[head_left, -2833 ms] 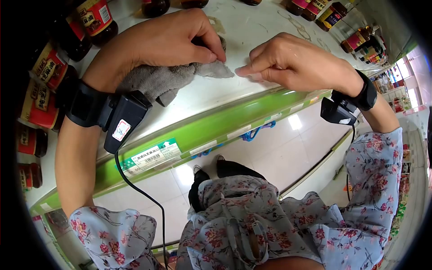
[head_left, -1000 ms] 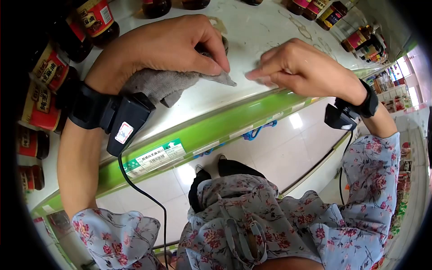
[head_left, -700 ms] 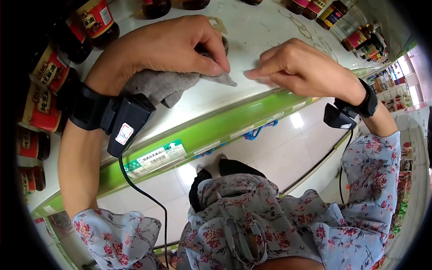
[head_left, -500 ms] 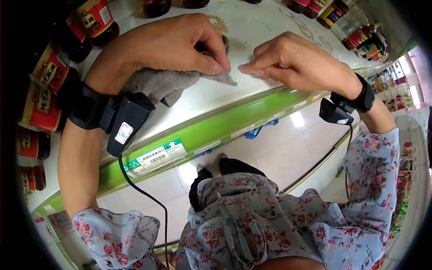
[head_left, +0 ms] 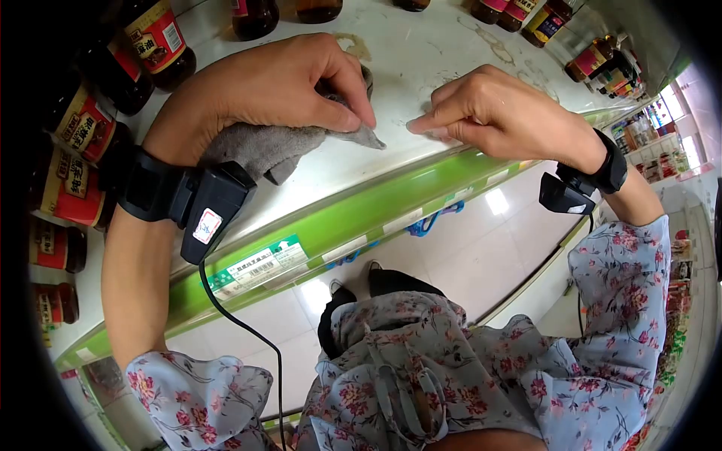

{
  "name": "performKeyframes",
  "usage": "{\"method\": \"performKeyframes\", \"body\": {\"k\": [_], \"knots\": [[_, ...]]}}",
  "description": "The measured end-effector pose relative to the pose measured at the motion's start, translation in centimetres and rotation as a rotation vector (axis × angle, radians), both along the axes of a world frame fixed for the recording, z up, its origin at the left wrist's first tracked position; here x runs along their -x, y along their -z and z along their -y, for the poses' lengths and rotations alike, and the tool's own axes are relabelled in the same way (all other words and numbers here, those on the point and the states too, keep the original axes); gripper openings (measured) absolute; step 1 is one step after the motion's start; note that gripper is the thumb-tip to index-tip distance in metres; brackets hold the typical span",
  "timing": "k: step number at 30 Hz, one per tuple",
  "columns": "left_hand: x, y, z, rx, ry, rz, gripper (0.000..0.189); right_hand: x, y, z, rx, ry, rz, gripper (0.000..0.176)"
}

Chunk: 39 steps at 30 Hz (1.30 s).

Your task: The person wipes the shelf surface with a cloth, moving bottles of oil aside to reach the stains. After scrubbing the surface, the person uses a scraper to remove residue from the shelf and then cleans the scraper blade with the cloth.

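My left hand is closed on a grey cloth, pinching it between thumb and fingers. The cloth lies bunched on the white shelf, and one pointed corner sticks out beyond my fingertips toward the right. Just right of that corner, my right hand hovers at or touches the shelf surface, its fingers curled and pressed together. Whatever those fingers may hold is too small or hidden to make out. Brownish stains mark the shelf behind my hands.
Labelled bottles crowd the left side, close to my left forearm. More bottles stand at the back right. A green front strip carries a price tag. Below it is the tiled floor.
Both hands sit slightly lower in view, partly as the whole view shifts. The cloth's corner has moved a little left, and the gap between it and my right fingertips has widened slightly.
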<state>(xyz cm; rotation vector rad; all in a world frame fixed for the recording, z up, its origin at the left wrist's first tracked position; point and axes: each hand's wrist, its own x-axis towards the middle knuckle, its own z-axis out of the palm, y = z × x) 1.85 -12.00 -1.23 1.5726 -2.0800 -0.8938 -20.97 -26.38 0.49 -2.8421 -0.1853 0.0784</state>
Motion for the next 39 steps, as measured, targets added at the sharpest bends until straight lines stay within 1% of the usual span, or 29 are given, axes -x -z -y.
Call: {"method": "performKeyframes", "body": {"k": [3,6,9,12,15,19,23,24,27,31,33,36,38,39], "knots": [[0.2,-0.4,0.0,0.009,-0.010,0.068,0.020,-0.9,0.9,0.7,-0.025,-0.098,0.119,0.016],[-0.1,0.2,0.2,0.014,0.001,0.018,0.020,-0.9,0.7,0.6,0.066,-0.120,0.091,0.016],[-0.2,0.2,0.2,0.016,0.016,0.009,0.020,0.0,0.7,0.6,0.043,-0.055,0.090,0.016],[0.2,-0.1,0.2,0.003,-0.015,0.044,0.020,-0.5,1.1,0.6,-0.006,-0.083,0.146,0.016],[0.1,0.2,0.2,0.042,0.025,0.029,0.020,-0.4,0.0,-0.4,0.049,-0.092,0.029,0.016],[0.5,-0.2,0.2,0.007,-0.006,0.038,0.020,0.0,0.6,1.3,-0.045,-0.022,0.062,0.016],[0.6,-0.1,0.2,0.008,-0.013,0.029,0.020,0.1,0.3,0.7,0.026,-0.093,0.066,0.020],[0.7,-0.1,0.1,0.006,-0.011,0.019,0.020,0.5,0.2,0.5,0.008,-0.064,0.041,0.019],[0.9,-0.4,0.0,0.011,-0.025,0.053,0.020,0.2,0.4,0.8,-0.055,-0.067,0.077,0.018],[0.9,-0.5,0.0,0.025,-0.009,0.059,0.020,0.0,0.1,0.4,0.009,-0.097,0.076,0.017],[1.0,-0.4,0.1,0.017,-0.011,0.065,0.021,0.9,0.0,0.4,-0.035,-0.027,0.040,0.017],[1.2,-0.6,-0.1,0.013,-0.046,0.100,0.021,0.6,0.2,0.4,0.013,-0.066,0.076,0.017],[1.0,-0.4,0.0,0.019,-0.014,0.049,0.022,-0.1,0.8,0.7,0.018,-0.120,0.151,0.018],[0.9,-0.4,0.1,0.023,-0.001,0.025,0.022,0.1,0.5,0.7,0.022,-0.105,0.128,0.018]]}}
